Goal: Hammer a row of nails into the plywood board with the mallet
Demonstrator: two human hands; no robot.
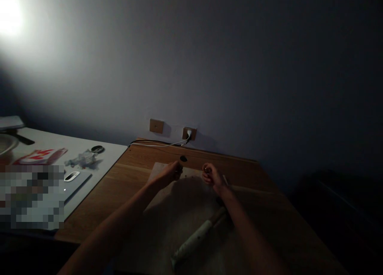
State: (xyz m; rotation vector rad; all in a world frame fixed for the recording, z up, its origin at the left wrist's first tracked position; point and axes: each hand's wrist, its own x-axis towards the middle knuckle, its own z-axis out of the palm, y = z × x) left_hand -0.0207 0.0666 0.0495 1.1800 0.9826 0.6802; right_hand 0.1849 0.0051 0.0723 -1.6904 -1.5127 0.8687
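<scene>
Both my arms reach forward over a pale mat [167, 231] lying on a wooden table [119, 187]. My left hand [171, 173] is closed in a pinch near the mat's far edge; what it holds is too small and dark to name. My right hand [212, 176] is curled shut around a small shiny round object near its fingertips. A small dark object [183, 159] lies on the wood just beyond my left hand. A long pale rolled-up item [197, 237] lies on the mat between my forearms.
The room is dim. A white desk [98, 157] stands to the left with a laptop [74, 185], a red-and-white packet [38, 155] and crumpled plastic [80, 159]. Two wall sockets [156, 125] sit behind the table; a white cable [158, 145] runs from the plugged one.
</scene>
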